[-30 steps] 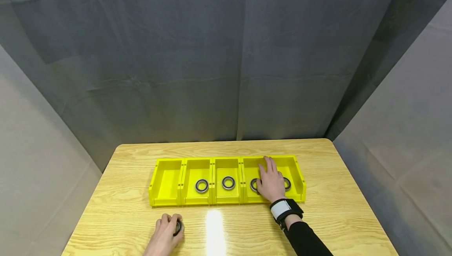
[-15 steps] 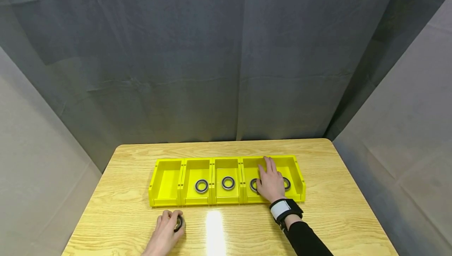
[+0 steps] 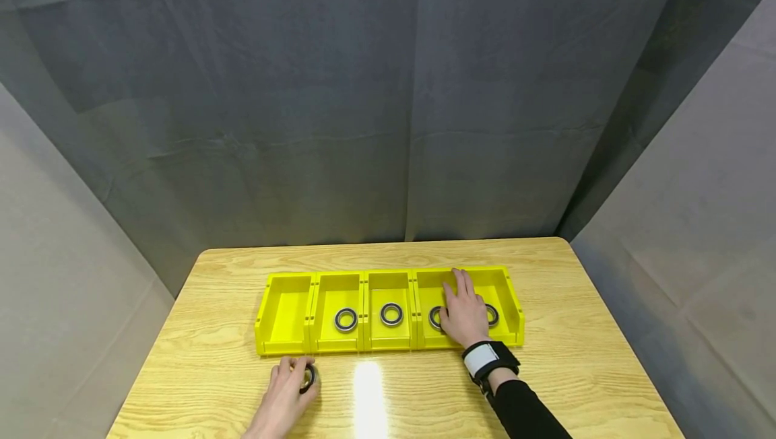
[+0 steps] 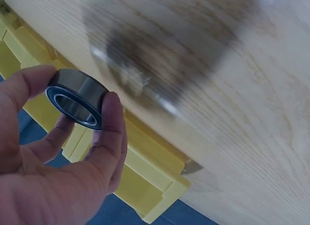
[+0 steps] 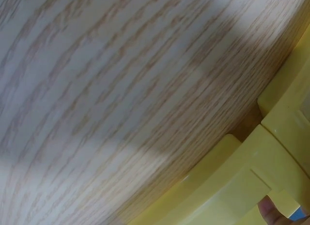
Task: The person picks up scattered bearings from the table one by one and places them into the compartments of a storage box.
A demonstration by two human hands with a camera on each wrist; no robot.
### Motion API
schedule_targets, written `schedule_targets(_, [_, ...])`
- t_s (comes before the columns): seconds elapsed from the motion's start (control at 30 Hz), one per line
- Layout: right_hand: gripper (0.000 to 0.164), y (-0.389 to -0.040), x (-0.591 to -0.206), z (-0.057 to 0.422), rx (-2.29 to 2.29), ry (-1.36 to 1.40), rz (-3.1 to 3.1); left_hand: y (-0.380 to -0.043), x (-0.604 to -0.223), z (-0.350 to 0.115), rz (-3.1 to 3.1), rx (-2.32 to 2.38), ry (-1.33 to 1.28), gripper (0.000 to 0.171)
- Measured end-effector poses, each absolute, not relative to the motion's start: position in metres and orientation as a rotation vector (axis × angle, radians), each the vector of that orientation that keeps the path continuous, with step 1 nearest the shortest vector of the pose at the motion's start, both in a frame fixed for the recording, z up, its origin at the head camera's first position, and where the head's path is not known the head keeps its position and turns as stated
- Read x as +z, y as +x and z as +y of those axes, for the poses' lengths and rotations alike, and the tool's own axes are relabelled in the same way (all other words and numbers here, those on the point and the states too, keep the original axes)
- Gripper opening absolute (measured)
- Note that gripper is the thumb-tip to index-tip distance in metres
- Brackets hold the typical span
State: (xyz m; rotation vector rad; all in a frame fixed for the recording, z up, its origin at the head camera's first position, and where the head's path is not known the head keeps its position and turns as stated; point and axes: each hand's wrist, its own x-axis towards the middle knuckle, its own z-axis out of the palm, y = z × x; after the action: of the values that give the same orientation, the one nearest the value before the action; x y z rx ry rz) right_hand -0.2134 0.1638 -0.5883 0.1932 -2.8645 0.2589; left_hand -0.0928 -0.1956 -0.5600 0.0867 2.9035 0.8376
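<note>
My left hand [image 3: 280, 398] pinches a ball bearing [image 4: 83, 87] between thumb and fingers above the table, in front of the yellow bins. Its steel outer ring and dark seal show in the left wrist view. Over the wide rightmost bin [image 3: 502, 291] lies my right hand [image 3: 465, 318], fingers extended toward the back wall. One bearing [image 3: 432, 319] peeks out left of that hand and another bearing [image 3: 496, 316] right of it, both partly covered. What is under the palm is hidden. The right wrist view shows a thumb [image 5: 269, 210] at the bin's edge.
Yellow bins stand in a row on the wooden table [image 3: 242, 257]. A bearing [image 3: 337, 320] lies in the second bin from the left, another bearing [image 3: 383, 315] in the third. The leftmost bin [image 3: 287, 311] shows only its bare floor. Grey curtains [image 3: 303, 122] surround the table.
My left hand has edged slightly forward toward the bins, still pinching the bearing, which has turned a little. The right hand stays in place over the rightmost bin.
</note>
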Motion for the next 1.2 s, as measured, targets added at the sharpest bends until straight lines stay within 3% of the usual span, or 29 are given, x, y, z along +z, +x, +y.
schedule_targets(1.2, [0.048,-0.213,-0.587,0.163,0.27,0.176,-2.873,-0.123,-0.536,-0.181,3.046,0.856,0.127,0.04])
